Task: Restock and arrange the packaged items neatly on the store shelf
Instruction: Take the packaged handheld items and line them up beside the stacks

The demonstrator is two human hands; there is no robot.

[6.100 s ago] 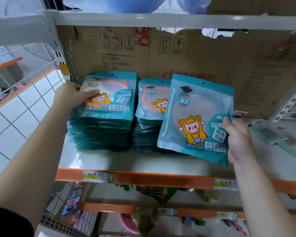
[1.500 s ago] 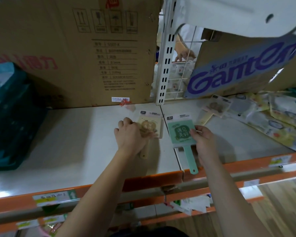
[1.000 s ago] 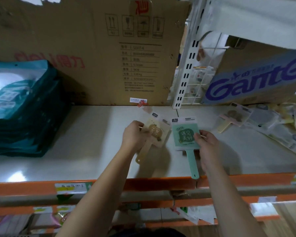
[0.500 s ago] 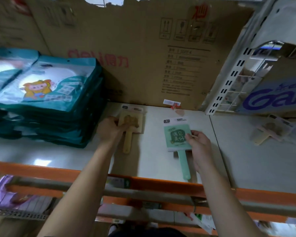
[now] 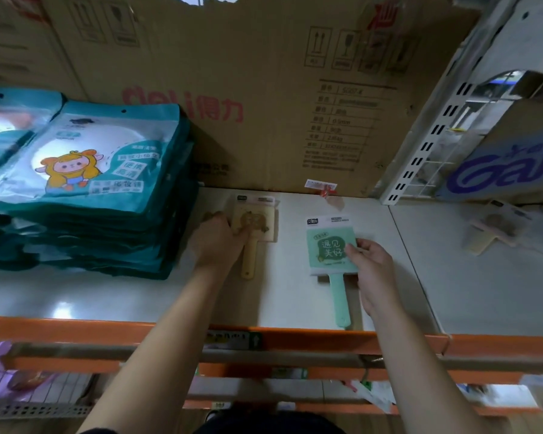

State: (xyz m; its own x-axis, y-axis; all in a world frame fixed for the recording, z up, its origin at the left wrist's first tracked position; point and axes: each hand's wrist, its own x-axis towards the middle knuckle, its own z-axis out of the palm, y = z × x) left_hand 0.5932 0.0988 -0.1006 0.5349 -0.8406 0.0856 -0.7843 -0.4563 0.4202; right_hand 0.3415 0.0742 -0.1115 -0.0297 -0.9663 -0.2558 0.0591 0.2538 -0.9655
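Both packaged mirrors now sit further left along the shelf (image 5: 113,300) than a second and a half ago, when they lay side by side at the seam below the slotted upright (image 5: 428,145); they are also well apart now rather than nearly touching. The left hand (image 5: 215,244) grips the beige hand mirror (image 5: 257,222) at the lower left corner of its card, fingers curled over the spot where the handle begins. That mirror lies near the back of the shelf, just beside the stack of teal pouches (image 5: 107,183), with its handle pointing toward the front. The right hand (image 5: 373,270) pinches the green hand mirror (image 5: 329,245) by the right edge of its pack, thumb on the printed face. This mirror is to the right of the beige one and left of the shelf seam, with its pale green handle reaching almost to the orange front rail (image 5: 342,338). A shadow shows under its lower edge, and I cannot tell whether it lies flat or is raised a little. A flattened cardboard box (image 5: 248,73) with red lettering lines the back of the shelf, and a small red and white label (image 5: 322,185) sits at its foot. On the next shelf section to the right, more packaged mirrors (image 5: 496,230) lie loose, below a board with blue lettering (image 5: 508,170).
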